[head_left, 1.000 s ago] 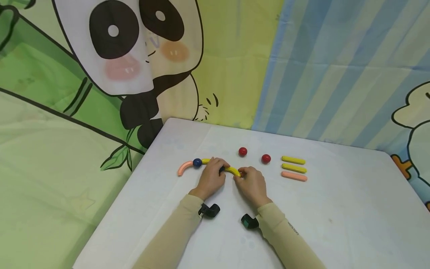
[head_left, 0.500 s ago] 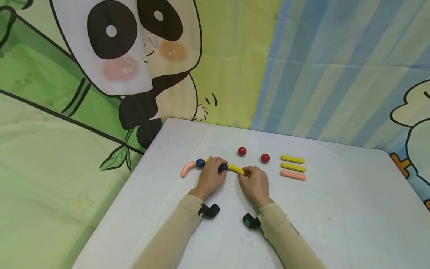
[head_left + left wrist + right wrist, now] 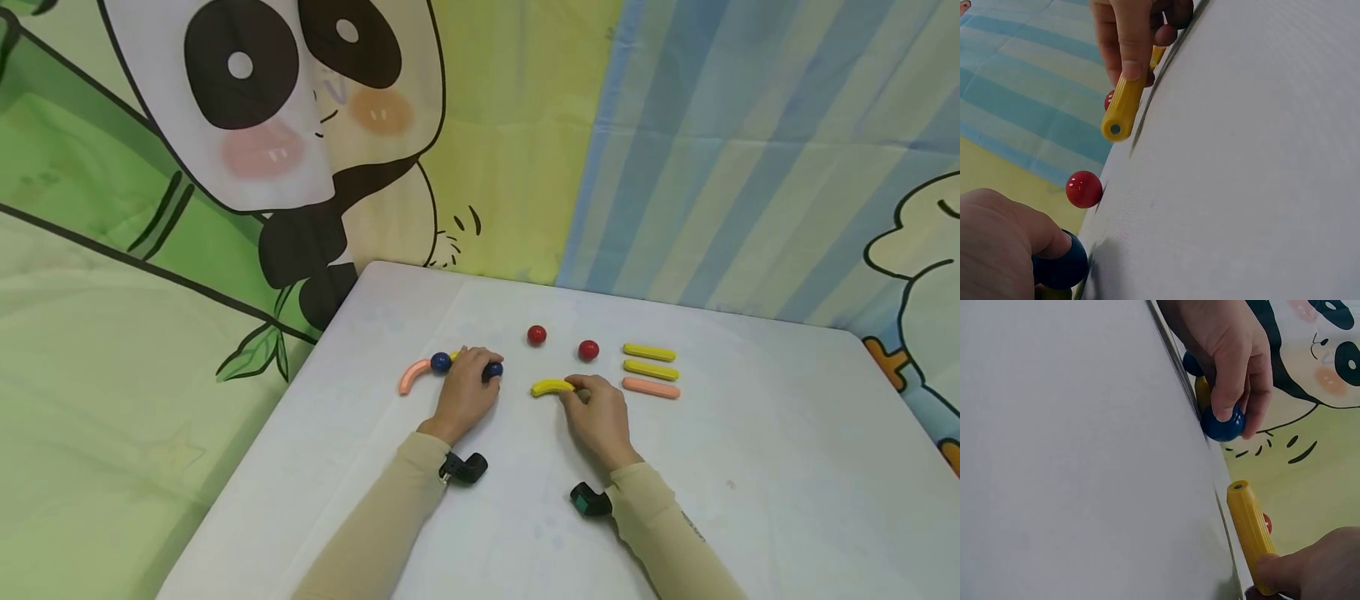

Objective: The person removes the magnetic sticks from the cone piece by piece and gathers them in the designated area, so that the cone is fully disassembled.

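Note:
My left hand (image 3: 463,393) pinches a dark blue ball (image 3: 492,370) between thumb and fingers, low over the white table. That ball ends a chain: a yellow rod (image 3: 1202,394) partly covered by the hand, another blue ball (image 3: 441,362), and a curved pink rod (image 3: 412,377) at the far left. To the right, my right hand (image 3: 602,421) pinches one end of a curved yellow rod (image 3: 549,387). Its free end points left, with a gap between it and the blue ball. In the left wrist view, a small round dot shows in the end of the yellow rod (image 3: 1124,109).
Behind the hands lie two red balls, a left one (image 3: 536,335) and a right one (image 3: 588,350). Further right are two straight yellow rods (image 3: 650,369) and a straight pink rod (image 3: 651,387), side by side. A printed cloth (image 3: 510,167) hangs behind the table (image 3: 750,467).
The curved yellow rod has come away from the blue ball and moved right with my right hand. My left hand still holds the chain, which shifted slightly right and then back left.

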`<state>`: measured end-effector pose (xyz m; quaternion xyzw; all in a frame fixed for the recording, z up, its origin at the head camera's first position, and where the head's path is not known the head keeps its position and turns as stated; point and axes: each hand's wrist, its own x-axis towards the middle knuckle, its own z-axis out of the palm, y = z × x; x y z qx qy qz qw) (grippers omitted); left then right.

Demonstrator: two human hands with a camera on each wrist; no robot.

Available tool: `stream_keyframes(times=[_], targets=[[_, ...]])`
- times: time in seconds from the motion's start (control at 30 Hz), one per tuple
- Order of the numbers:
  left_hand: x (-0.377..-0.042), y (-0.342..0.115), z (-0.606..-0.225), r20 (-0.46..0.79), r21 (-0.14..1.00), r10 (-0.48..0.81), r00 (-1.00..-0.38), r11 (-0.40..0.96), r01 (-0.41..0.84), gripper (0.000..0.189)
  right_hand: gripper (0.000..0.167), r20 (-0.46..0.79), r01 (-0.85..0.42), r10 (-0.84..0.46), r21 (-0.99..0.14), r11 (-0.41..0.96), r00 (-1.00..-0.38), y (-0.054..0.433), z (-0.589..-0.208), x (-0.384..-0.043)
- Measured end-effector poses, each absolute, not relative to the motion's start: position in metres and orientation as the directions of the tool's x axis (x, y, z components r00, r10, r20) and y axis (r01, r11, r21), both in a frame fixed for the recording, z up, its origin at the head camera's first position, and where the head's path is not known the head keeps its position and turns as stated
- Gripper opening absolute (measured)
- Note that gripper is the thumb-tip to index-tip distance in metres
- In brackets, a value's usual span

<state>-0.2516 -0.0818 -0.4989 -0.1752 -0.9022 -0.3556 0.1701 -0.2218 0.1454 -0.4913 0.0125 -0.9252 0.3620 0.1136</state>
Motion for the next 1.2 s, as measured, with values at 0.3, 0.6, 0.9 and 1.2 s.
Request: stream_keyframes(times=[0.3,0.6,0.9,1.2], targets=[[-0.252,-0.083,-0.497,0.443,0.587,0.196,-0.875,0.674,0.448,0.026,0.020,0.304,-0.138,0.083,-0.638,0.757,-0.949,0.186,-0.492,-0.207],[-0.252,-0.084,-0.495,0.433,0.586,0.196,-0.880,0.680,0.440,0.026,0.025,0.316,-0.043,0.212,-0.639,0.768,-0.925,0.221,-0.492,-0.194],[-0.250,-0.083,-0.497,0.404,0.587,0.197,-0.893,0.693,0.418,0.026,0.026,0.314,0.023,0.299,-0.654,0.756,-0.901,0.245,-0.494,-0.188],[-0.252,-0.082,-0.497,0.401,0.578,0.207,-0.892,0.699,0.422,0.025,0.026,0.293,0.079,0.329,-0.628,0.774,-0.898,0.258,-0.494,-0.187]])
